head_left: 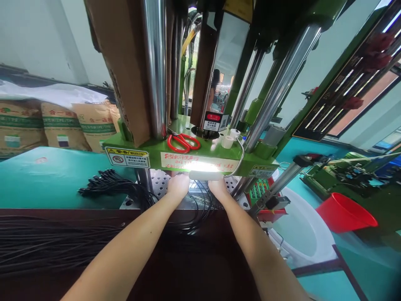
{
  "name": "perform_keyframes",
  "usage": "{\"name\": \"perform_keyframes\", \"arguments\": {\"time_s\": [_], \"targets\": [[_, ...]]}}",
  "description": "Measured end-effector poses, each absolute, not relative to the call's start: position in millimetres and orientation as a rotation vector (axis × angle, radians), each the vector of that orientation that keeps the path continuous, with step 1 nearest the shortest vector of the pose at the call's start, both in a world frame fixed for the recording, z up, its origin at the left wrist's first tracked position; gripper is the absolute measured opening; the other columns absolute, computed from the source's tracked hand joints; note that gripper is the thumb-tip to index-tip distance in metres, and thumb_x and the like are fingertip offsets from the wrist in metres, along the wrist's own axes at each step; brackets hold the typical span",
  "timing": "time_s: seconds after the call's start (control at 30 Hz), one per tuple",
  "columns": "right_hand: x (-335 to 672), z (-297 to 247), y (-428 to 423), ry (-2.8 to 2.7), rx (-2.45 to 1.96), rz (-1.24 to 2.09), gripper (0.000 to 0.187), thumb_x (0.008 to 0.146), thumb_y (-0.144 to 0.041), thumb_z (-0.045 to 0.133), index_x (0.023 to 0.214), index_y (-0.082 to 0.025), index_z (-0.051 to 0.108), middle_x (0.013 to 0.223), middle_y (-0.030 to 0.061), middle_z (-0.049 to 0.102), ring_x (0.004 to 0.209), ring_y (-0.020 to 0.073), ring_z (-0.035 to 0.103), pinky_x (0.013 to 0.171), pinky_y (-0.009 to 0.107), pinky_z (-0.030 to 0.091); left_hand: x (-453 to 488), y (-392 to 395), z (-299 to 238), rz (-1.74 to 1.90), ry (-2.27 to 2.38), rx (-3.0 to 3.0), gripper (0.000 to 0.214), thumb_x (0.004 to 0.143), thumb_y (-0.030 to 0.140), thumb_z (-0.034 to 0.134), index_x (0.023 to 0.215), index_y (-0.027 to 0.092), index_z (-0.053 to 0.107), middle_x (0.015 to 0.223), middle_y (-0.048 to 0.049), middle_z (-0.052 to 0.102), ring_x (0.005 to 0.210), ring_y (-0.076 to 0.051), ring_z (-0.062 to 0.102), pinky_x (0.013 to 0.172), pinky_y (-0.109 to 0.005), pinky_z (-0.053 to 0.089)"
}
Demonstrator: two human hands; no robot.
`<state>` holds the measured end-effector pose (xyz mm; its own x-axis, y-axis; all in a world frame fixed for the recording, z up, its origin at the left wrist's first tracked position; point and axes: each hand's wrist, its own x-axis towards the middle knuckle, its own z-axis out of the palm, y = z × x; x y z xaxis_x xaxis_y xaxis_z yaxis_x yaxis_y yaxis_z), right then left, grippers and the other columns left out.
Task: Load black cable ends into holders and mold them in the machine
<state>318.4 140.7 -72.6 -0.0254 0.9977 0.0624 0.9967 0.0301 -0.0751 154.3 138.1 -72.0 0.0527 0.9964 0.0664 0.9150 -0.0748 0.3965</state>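
Observation:
Both my hands reach forward under the green platen (188,161) of a vertical moulding machine. My left hand (178,186) and my right hand (218,187) sit side by side over the lit mould area, where thin black cables (200,205) loop out toward me. The fingers of both hands are tucked under the platen edge and a bright lamp (205,175), so what they touch or hold is hidden. A bundle of black cables with moulded plugs (103,182) lies left of my left hand on the teal table (46,179).
Red-handled scissors (182,142) and tape rolls (230,138) rest on the platen. Chrome columns (155,67) rise above. A long bunch of black cables (46,242) lies at left. Sacks (62,125) stack behind. A red bucket (343,211) and white basin (300,234) sit at right.

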Motion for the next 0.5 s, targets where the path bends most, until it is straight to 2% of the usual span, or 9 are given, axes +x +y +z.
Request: {"name": "perform_keyframes", "arguments": {"time_s": [0.13, 0.23, 0.33, 0.5], "targets": [[318, -64, 140, -2.164, -2.107, -0.02, 0.037, 0.087, -0.023, 0.03, 0.109, -0.016, 0.059, 0.104, 0.0122, 0.063, 0.099, 0.0233, 0.056, 0.081, 0.03, 0.042, 162, 135, -67, 0.506, 1.988, 2.085, 0.032, 0.082, 0.021, 0.033, 0.092, 0.012, 0.063, 0.089, -0.0167, 0.064, 0.09, -0.027, 0.059, 0.077, -0.039, 0.042], [316, -59, 139, -2.194, -2.07, -0.034, 0.035, 0.086, -0.026, 0.035, 0.11, -0.019, 0.058, 0.108, 0.0105, 0.062, 0.099, 0.0234, 0.056, 0.08, 0.031, 0.043, 169, 132, -67, 0.542, 1.985, 2.107, 0.035, 0.083, 0.031, 0.035, 0.093, 0.013, 0.063, 0.09, -0.0168, 0.064, 0.088, -0.029, 0.059, 0.075, -0.04, 0.043], [312, -61, 140, -2.229, -2.021, -0.052, 0.034, 0.085, -0.027, 0.036, 0.11, -0.02, 0.058, 0.108, 0.0097, 0.062, 0.101, 0.023, 0.056, 0.08, 0.03, 0.043, 171, 132, -70, 0.539, 1.958, 2.141, 0.03, 0.079, 0.023, 0.039, 0.091, 0.01, 0.064, 0.087, -0.019, 0.064, 0.083, -0.03, 0.061, 0.071, -0.04, 0.044], [303, -73, 143, -2.236, -1.988, -0.1, 0.033, 0.085, -0.022, 0.036, 0.109, -0.017, 0.059, 0.108, 0.0113, 0.063, 0.104, 0.0214, 0.054, 0.084, 0.028, 0.041, 169, 137, -77, 0.522, 1.903, 2.191, 0.03, 0.075, 0.011, 0.037, 0.087, 0.008, 0.065, 0.086, -0.0197, 0.064, 0.085, -0.028, 0.061, 0.074, -0.038, 0.045]]}}
